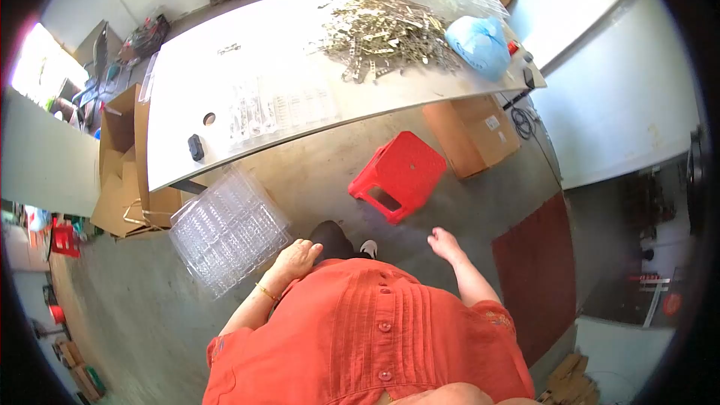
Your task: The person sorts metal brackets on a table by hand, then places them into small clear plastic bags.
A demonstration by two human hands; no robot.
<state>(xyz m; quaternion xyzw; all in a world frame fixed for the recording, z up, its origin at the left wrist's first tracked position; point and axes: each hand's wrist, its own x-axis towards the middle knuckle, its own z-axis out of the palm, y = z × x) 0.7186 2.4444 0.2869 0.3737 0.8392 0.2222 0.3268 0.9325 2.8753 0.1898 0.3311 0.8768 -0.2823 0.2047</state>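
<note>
My left hand (pixel 298 258) rests by my dark-trousered thigh, fingers lying loosely flat and holding nothing visible. Just beside it is a stack of transparent plastic trays (pixel 229 229), low in front of the table. My right hand (pixel 444 244) hangs in the air on the other side of my body, its fingers loosely curled in with nothing seen in them. Beyond that hand a red plastic stool (pixel 399 175) stands on the floor. On the white table (pixel 255 30) lies a large heap of small metal strips (pixel 386 34). More transparent trays (pixel 259 109) lie along its near edge.
A blue plastic bag (pixel 480 45) sits at the table's right end. Below it stands a cardboard box (pixel 472 135); an opened carton (pixel 124 165) is at the left. A small black object (pixel 196 148) lies near the table's left corner. A dark red mat (pixel 536 277) covers floor at right.
</note>
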